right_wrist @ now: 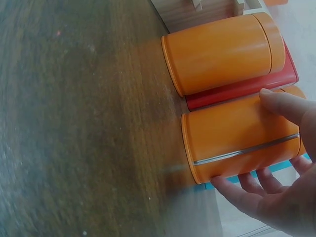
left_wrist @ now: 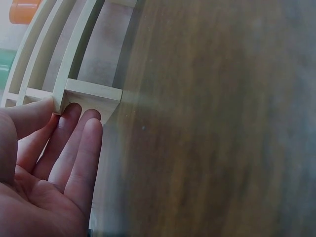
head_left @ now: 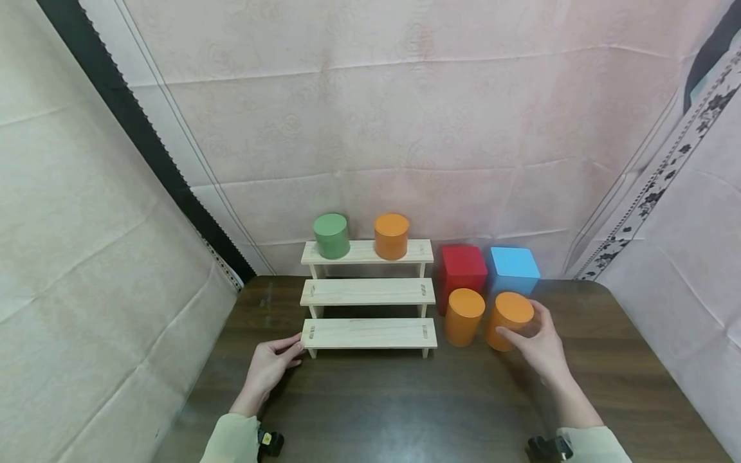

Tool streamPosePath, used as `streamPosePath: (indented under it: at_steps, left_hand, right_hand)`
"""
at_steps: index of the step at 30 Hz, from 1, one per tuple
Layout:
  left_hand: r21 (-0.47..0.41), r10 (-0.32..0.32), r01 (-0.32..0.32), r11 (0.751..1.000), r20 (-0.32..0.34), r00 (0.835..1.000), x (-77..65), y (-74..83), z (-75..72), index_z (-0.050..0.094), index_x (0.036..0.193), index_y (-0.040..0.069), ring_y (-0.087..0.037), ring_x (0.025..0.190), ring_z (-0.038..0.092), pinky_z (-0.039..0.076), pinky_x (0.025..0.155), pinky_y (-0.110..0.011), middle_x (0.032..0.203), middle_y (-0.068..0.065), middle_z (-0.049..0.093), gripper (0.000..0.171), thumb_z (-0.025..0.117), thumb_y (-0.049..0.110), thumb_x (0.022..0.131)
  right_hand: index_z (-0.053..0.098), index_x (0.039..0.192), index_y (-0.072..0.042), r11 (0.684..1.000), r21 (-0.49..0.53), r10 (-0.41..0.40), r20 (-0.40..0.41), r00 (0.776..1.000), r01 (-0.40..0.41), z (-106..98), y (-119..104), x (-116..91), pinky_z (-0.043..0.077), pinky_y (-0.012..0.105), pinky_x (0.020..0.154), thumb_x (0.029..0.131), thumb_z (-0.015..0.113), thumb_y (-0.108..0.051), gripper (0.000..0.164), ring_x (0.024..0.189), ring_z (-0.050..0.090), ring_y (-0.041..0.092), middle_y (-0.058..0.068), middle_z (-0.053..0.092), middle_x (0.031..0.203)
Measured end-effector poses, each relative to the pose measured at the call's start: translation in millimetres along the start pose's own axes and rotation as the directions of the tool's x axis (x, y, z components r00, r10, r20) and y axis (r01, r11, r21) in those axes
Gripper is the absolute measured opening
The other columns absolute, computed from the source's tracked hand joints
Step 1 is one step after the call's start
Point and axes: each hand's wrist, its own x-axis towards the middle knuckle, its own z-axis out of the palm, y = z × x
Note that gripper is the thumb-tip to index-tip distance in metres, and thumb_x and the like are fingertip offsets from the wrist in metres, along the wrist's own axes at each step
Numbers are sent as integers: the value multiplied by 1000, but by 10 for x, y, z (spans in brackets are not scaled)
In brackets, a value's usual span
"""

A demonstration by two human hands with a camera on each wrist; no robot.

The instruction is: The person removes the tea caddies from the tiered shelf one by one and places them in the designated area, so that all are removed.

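A three-tier wooden display stand (head_left: 369, 334) rises in steps at the table's middle. My left hand (head_left: 273, 364) pinches the left end of its lowest board, thumb at the corner and fingers at the end (left_wrist: 59, 143). With thumb and fingers on opposite sides, my right hand (head_left: 541, 347) grips an upright orange tin (head_left: 509, 321), whose side seam shows in the right wrist view. Just left of it stands a second orange tin (head_left: 463, 318). On the top tier sit a short green tin (head_left: 332, 236) at left and a short orange tin (head_left: 391, 236) right of centre.
Behind the two tall tins stand a red box (head_left: 463, 265) and a light blue box (head_left: 514, 267), side by side. The dark brown table (head_left: 393, 411) is enclosed by pale cloth (head_left: 405, 116) at the back and both sides.
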Motion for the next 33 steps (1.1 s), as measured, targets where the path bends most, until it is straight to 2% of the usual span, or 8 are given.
streamPosePath:
  at_steps: [11, 26, 33]
  left_hand:
    - [-3, 2, -2, 1000, 1, 1000, 4, -11, -6, 75, 131, 0, -26, 109, 76, 67, 81, -34, 137, -21, 69, 33, 78, 12, 101]
    - [-3, 2, -2, 1000, 0, 1000, -3, 17, -3, 75, 131, 0, -23, 107, 76, 67, 82, -33, 137, -21, 69, 33, 79, 12, 100]
    - [3, 3, -3, 1000, -1, 1000, 6, -14, -6, 75, 131, -1, -22, 106, 76, 67, 81, -32, 136, -21, 69, 33, 78, 12, 100]
  right_hand:
    - [5, 172, -13, 1000, -10, 12, 16, 1000, -12, -4, -9, -10, 41, 75, 112, 91, 86, -50, 120, 146, 36, 53, 28, 25, 169]
    - [9, 172, -13, 1000, -13, -11, 8, 1000, 11, -65, -12, -27, 38, 78, 112, 91, 86, -51, 118, 149, 34, 53, 26, 26, 171]
    - [9, 172, -13, 1000, -11, -18, 1, 1000, 18, -106, -55, -59, 41, 76, 112, 92, 85, -50, 117, 149, 36, 51, 27, 28, 170]
